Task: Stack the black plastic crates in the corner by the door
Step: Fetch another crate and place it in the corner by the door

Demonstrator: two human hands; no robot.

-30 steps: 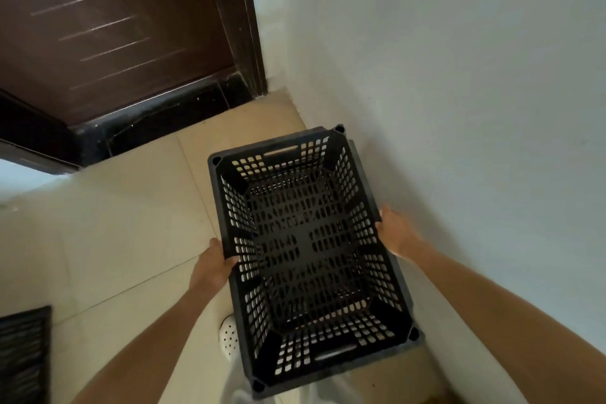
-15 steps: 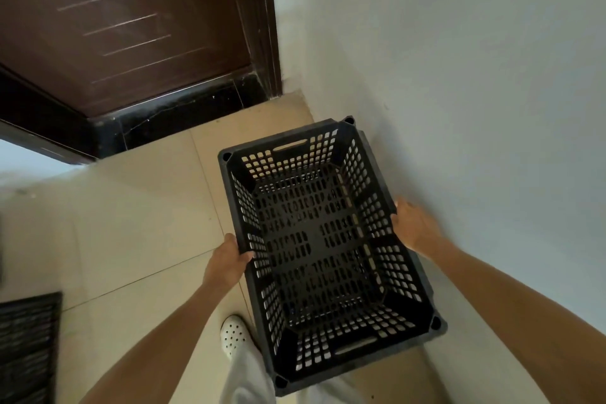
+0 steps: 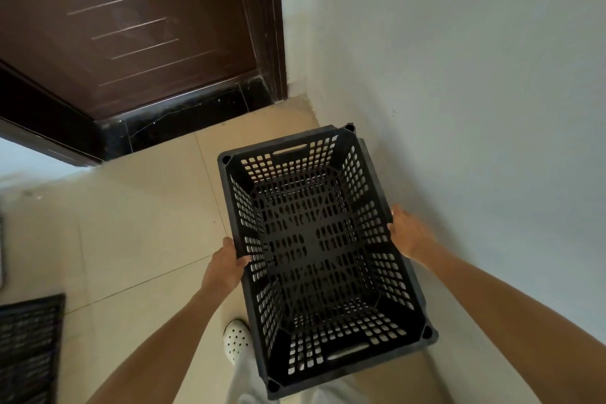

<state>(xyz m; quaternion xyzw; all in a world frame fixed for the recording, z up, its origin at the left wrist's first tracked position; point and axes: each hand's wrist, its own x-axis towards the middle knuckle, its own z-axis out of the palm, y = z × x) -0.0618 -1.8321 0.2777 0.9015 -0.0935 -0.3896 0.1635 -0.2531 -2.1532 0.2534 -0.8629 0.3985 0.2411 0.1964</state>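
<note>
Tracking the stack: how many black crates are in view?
2. The held crate is gripped by the left hand and right hand; a second crate is cut off at lower left. A dark rim beside the held crate may be a third underneath.

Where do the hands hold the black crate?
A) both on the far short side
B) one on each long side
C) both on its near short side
B: the left hand grips the left long rim of the crate, the right hand the right one.
</note>
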